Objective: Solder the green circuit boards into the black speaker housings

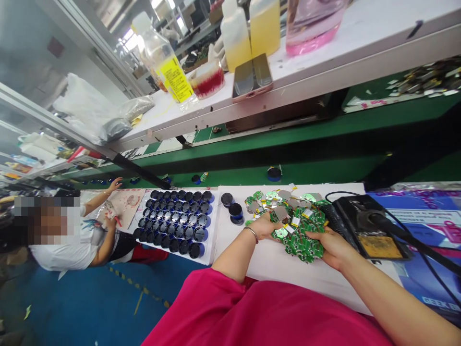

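Note:
A heap of green circuit boards (306, 242), with small silver battery cells (296, 221) among them, lies over the white worktop in front of me. My left hand (264, 226) grips the heap's left side, its fingertips hidden among the boards. On the right side, my right hand (334, 245) is closed round the edge of the boards, thumb on top. Between my two hands the near part of the heap appears gathered together. Two round black cases (236, 211) sit just left of the heap.
Left on the table, a white tray (212, 240) carries rows of black round cases. A soldering iron stand (363, 226) with a sponge and cable is at right. Bottles (264, 29) and a phone (252, 79) sit on the shelf above. A co-worker (72, 235) sits further left beside the green conveyor (237, 175).

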A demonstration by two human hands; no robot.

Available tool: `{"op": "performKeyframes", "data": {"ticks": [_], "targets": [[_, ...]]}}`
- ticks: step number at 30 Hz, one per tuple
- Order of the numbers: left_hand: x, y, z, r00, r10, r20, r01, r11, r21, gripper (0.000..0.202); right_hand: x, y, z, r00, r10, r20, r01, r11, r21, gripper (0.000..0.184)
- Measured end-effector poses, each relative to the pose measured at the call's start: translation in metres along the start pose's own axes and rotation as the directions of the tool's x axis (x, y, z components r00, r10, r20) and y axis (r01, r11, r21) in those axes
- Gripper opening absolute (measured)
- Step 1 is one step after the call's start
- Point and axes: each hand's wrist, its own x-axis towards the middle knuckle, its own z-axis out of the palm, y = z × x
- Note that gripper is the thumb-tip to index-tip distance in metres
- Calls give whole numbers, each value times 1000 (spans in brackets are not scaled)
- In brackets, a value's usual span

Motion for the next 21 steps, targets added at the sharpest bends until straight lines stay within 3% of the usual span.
{"op": "performKeyframes", "data": {"ticks": [7, 12, 15, 19, 21], "targets": [[-12, 7, -3, 986, 116, -123, -84, 968, 237, 40, -5, -6, 0, 999, -13, 38, 12, 1000, 16, 36], [-15, 30, -7, 921, 341, -189, -233, 870, 434, 69, -15, -11, 0, 994, 6, 105, -5, 1000, -10, 35], [-8, 48, 0, 925, 375, -64, -296, 815, 499, 73, -21, -16, 5, 987, 27, 159, -18, 998, -53, 35], [5, 64, 14, 947, 263, 185, -322, 759, 566, 45, -23, -20, 13, 975, 51, 215, -25, 992, -123, 35], [9, 63, 19, 937, 258, 236, -349, 717, 603, 34, -21, -18, 14, 973, 62, 221, -28, 988, -152, 34]]}}
